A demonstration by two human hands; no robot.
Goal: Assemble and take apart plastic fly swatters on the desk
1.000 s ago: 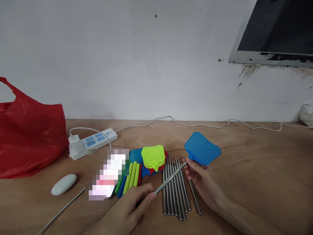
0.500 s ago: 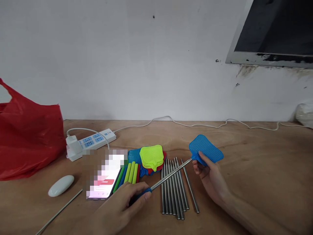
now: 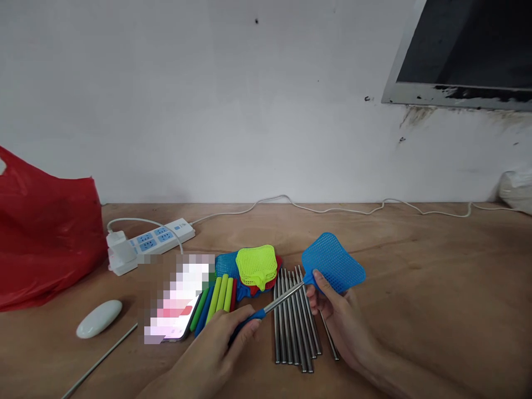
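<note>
A blue fly swatter (image 3: pixel 333 263) with a mesh head and a short metal rod is held between both hands above the table. Around its blue handle my left hand (image 3: pixel 220 346) is closed. My right hand (image 3: pixel 338 310) pinches the base of the head, thumb on top. Below the rod lie several bare metal rods (image 3: pixel 291 327) side by side, one of them apart and partly under my right hand. Beyond my left hand are loose yellow handles (image 3: pixel 222 293), with green, blue and red ones beside them. A yellow swatter head (image 3: pixel 257 266) tops a pile of blue and red heads.
Left of the handles lies a lit phone (image 3: pixel 178 305), partly blurred out. A white power strip (image 3: pixel 160 241) with a plugged charger stands behind it. A white oval object (image 3: pixel 100 319) and a red plastic bag (image 3: pixel 45 238) are farther left. A cable (image 3: pixel 332 210) runs along the wall.
The swatter's metal rod has become shorter between my hands. My right hand has moved left with the head, toward my left hand, which keeps its grip on the handle.
</note>
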